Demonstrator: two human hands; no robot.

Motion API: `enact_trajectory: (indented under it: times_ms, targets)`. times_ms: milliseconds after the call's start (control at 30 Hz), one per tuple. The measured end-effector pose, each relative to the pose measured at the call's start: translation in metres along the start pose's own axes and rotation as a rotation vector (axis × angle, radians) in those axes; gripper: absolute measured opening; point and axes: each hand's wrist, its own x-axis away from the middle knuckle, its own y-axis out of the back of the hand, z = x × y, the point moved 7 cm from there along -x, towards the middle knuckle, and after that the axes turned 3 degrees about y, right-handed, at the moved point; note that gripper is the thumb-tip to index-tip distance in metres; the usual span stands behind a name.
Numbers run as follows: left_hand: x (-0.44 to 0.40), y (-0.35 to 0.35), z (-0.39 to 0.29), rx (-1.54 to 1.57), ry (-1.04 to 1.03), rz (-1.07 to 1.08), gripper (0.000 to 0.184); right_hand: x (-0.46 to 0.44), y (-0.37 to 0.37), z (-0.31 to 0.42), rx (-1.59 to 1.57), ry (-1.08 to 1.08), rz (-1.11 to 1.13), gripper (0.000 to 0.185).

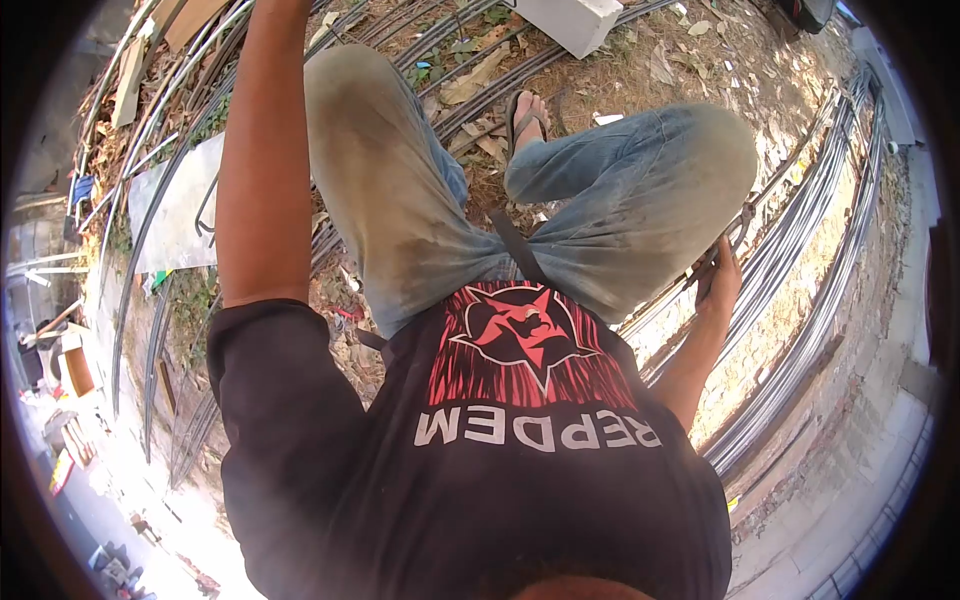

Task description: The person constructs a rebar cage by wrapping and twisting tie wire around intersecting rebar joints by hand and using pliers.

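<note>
Beside my bent right knee, my right hand has its fingers wrapped round a dark, slim metal tool. Part of this tool is behind the knee and fingers, and its exact kind cannot be made out. Long thin metal rods run in a bundle just past this hand. My left forearm reaches up and leaves the view at the top edge, so the left hand itself is out of sight.
More bent rods lie to the left, around a pale flat sheet. A whitish block sits at the top among rods and dry leaves. A wall borders the right side. Wood scraps lie at the far left.
</note>
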Motion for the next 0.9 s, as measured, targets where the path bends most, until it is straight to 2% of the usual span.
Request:
enact_trajectory:
  times_ms: [67,167,267,300,400,533,667,767,900]
  targets:
    - [0.006,-0.031,0.03,0.075,-0.017,0.122,0.069,-0.003,0.016,-0.047,0.067,-0.059,-0.079,0.036]
    - [0.052,-0.068,0.009,-0.149,0.269,0.694,0.06,-0.008,0.018,-0.091,0.185,-0.129,-0.114,0.036]
    - [0.044,-0.078,0.023,0.277,0.158,0.519,0.054,-0.014,0.011,-0.124,0.396,-0.17,-0.08,0.035]
    - [0.047,-0.075,0.021,0.304,0.15,0.391,0.039,-0.021,0.002,-0.13,0.507,-0.156,-0.03,0.034]
    - [0.041,-0.08,0.037,0.109,0.019,0.4,0.052,-0.053,-0.048,-0.136,0.841,-0.02,0.171,0.034]
    - [0.05,-0.075,0.037,0.014,0.245,0.617,0.049,-0.096,-0.162,-0.158,1.151,0.213,0.515,0.032]
    - [0.049,-0.069,0.051,0.01,0.305,0.569,0.045,-0.1,-0.266,-0.213,1.409,0.323,0.85,0.031]
    - [0.05,-0.065,0.052,-0.085,0.313,0.578,0.041,-0.098,-0.3,-0.248,1.557,0.32,0.98,0.031]
    - [0.045,-0.066,0.058,-0.094,0.291,0.55,0.04,-0.099,-0.313,-0.261,1.624,0.328,1.029,0.03]
